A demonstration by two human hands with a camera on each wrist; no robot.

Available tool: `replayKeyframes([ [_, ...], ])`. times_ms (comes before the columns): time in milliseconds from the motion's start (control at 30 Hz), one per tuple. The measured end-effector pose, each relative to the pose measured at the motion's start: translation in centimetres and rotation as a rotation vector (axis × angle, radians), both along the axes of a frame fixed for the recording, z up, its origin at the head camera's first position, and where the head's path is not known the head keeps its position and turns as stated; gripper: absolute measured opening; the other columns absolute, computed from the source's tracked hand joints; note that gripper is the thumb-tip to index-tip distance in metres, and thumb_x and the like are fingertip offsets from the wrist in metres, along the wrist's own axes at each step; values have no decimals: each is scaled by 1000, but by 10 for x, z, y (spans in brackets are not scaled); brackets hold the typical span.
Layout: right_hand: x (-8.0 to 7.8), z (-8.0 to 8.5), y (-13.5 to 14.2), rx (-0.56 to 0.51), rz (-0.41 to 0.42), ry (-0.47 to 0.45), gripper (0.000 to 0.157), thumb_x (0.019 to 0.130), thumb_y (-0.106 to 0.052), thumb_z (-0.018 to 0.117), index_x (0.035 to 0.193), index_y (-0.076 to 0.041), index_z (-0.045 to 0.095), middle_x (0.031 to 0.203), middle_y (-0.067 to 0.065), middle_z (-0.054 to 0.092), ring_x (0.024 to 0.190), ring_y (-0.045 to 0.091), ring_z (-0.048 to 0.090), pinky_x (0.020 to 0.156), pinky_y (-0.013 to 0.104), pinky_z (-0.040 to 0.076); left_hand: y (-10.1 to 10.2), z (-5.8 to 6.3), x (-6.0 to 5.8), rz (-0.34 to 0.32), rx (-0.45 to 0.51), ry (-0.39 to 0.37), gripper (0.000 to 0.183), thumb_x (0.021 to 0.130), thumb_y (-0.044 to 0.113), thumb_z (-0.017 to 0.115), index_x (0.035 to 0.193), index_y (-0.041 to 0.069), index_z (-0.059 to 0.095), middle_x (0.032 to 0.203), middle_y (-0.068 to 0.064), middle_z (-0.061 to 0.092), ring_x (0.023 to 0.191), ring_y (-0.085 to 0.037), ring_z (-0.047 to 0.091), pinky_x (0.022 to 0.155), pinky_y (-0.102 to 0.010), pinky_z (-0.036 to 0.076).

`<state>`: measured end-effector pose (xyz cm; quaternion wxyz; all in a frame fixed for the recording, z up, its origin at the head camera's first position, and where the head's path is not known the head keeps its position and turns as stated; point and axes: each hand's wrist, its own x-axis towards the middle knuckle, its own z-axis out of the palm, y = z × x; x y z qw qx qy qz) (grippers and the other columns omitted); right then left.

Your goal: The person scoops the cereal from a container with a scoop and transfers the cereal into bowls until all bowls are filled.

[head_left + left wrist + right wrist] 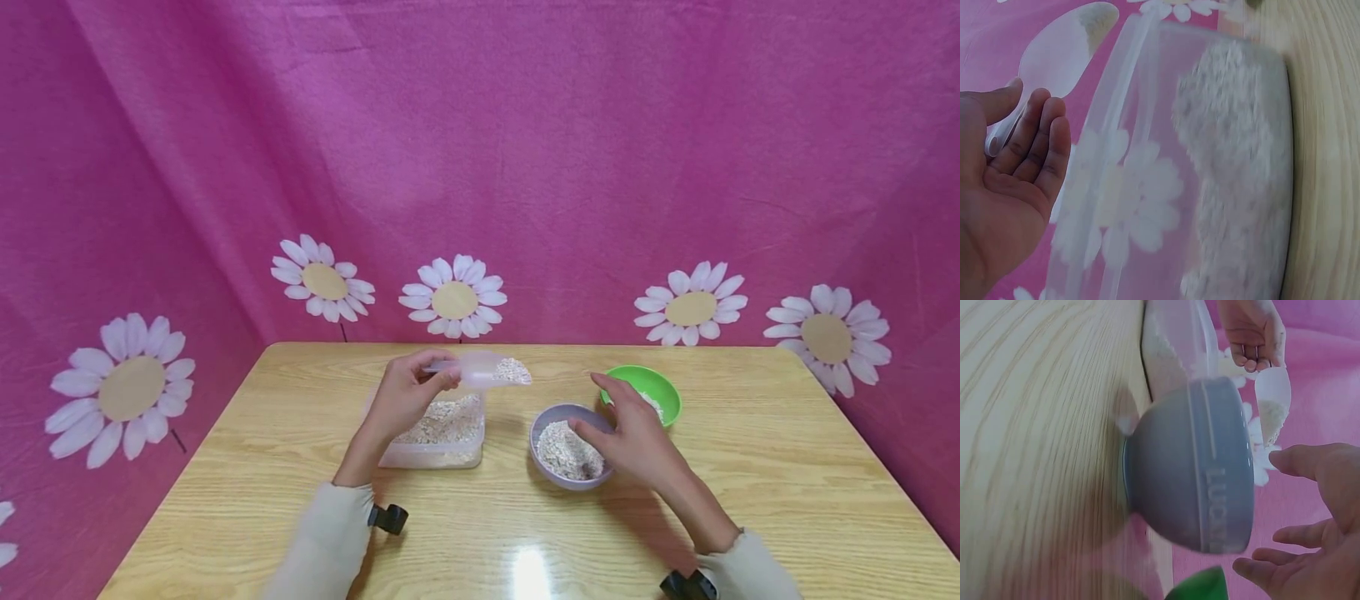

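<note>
A translucent scoop (pixel 480 368) with pale oat flakes at its tip is pinched by the handle in my left hand (pixel 408 392), raised over a clear plastic tub (pixel 431 456). Oat flakes (pixel 1229 125) show through the tub's wall in the left wrist view. Right of the tub stands a greyish-lavender bowl (pixel 1191 469) with raised lettering, heaped with flakes (pixel 566 454). My right hand (pixel 637 437) hovers at that bowl's right rim, thumb and fingers spread and holding nothing. In the right wrist view, its fingertips are apart from the bowl.
Behind the right hand sits a green bowl (pixel 663 390) with some flakes in it, partly hidden. Everything stands on a light wooden table (pixel 765 450). A pink cloth (pixel 525 167) with daisies hangs behind and at the sides.
</note>
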<state>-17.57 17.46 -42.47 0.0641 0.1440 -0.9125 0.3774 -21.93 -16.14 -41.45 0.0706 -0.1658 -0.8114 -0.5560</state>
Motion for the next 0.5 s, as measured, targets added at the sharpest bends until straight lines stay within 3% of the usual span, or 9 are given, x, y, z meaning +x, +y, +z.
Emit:
replayKeyframes([
  [133, 0, 1, 10, -23, -7, -27, 75, 99, -23, 79, 157, 9, 43, 159, 34, 46, 132, 53, 62, 108, 60, 53, 16, -3, -6, -30, 4, 10, 20, 103, 13, 74, 120, 4, 75, 102, -18, 81, 92, -22, 79, 71, -28, 58],
  [300, 0, -1, 23, 18, -56, 7, 75, 97, -24, 80, 155, 9, 45, 158, 34, 48, 138, 53, 57, 114, 66, 46, 35, -6, -12, -59, 21, 11, 20, 102, 12, 75, 119, 4, 75, 102, -17, 81, 91, -16, 78, 81, -36, 64],
  [500, -1, -5, 39, 55, -93, 38, 76, 95, -24, 82, 153, 10, 47, 156, 34, 49, 142, 56, 50, 114, 70, 42, 56, -8, -19, -74, 12, -7, 19, 101, 15, 76, 117, 4, 76, 100, -15, 80, 87, -10, 75, 83, -28, 62],
])
